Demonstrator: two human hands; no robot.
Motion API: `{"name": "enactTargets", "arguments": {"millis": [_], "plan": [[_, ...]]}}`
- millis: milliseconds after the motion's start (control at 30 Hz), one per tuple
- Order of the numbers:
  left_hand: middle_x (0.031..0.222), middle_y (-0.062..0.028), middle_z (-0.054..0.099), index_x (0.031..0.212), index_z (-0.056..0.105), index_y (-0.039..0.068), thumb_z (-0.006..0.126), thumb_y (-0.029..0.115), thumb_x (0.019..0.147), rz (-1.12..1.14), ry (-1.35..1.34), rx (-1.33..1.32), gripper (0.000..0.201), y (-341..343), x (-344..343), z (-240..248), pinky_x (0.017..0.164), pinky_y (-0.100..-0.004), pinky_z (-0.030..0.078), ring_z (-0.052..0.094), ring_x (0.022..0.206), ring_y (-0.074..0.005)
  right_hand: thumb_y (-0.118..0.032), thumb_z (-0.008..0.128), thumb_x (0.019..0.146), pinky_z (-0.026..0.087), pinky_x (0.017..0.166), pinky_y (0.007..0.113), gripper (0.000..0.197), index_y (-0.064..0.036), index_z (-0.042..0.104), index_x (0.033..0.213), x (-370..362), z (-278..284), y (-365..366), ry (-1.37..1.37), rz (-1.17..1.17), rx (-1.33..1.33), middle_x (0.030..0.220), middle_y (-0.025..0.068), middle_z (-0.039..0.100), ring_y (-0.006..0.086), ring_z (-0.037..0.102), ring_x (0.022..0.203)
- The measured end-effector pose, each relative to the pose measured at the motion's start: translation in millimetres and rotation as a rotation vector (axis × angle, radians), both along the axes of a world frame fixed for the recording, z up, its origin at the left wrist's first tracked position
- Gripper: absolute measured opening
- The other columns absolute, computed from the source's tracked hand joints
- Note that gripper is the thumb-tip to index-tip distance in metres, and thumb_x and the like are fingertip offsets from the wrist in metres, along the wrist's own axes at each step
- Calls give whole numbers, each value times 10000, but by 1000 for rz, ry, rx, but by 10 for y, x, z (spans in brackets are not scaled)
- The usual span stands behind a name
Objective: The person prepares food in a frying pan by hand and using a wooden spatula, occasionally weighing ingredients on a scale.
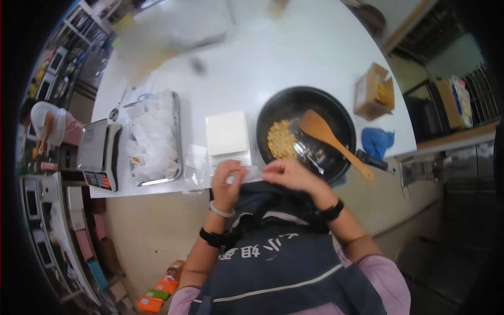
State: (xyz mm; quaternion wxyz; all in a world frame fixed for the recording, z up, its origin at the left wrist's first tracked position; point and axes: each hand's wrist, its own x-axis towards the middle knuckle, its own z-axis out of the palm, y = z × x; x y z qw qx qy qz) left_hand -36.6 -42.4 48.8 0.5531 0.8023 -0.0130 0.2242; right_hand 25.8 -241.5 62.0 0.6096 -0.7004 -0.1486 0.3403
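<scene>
At the near edge of the table, my left hand (227, 184) and my right hand (291, 177) pinch a small clear plastic bag (252, 174) stretched between them. Just beyond my left hand sits a small white scale (227, 134), its top plate bare. On the right, beyond my right hand, stands a dark wok (336, 107) with crumbly golden pieces (282, 139) gathered on its left side. A wooden spatula (321, 128) rests in the wok, its handle over the near right rim. Another clear plastic bag (196, 163) lies left of the scale.
Left of the scale, a metal tray (177, 113) holds many clear and white bags. Farther left are a larger scale (98, 152) and scissors (114, 113). A cardboard box (374, 92) and a blue cloth (377, 142) lie right of the wok. A person (50, 123) bends at the far left.
</scene>
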Motion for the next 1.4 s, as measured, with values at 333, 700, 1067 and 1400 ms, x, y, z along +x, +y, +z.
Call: {"name": "enactTargets", "arguments": {"millis": [333,700,1067,1400], "plan": [[866,-87,612,904,641,-14,611,-5,814,-3,99,-145,95,37,-157,-246,750,-256,449,581,811,-178,-312,698,706,487,676,403,295,-26,683,778,587,-477,-830,-475,125,-1157,740,149,650,332,625,758],[813,-57,588,845,609,-10,594,-2,821,-13,200,-239,29,102,-198,-362,708,-239,439,552,753,-135,-110,620,754,487,714,374,119,-30,655,836,833,-725,-980,-360,-36,-902,730,134,648,299,637,794],[836,-62,579,925,643,-8,572,-4,837,-58,190,-124,113,76,-195,-199,719,-230,428,544,771,-141,-109,569,777,468,747,435,184,-60,639,941,1142,-800,-497,-531,-142,-1080,882,179,632,359,598,832],[877,-43,567,939,613,-14,550,8,861,-85,229,-222,103,121,-185,-329,728,-215,412,515,786,-106,-90,522,788,487,695,446,191,-74,675,900,834,-663,-757,-633,-120,-930,812,174,652,341,631,782]]}}
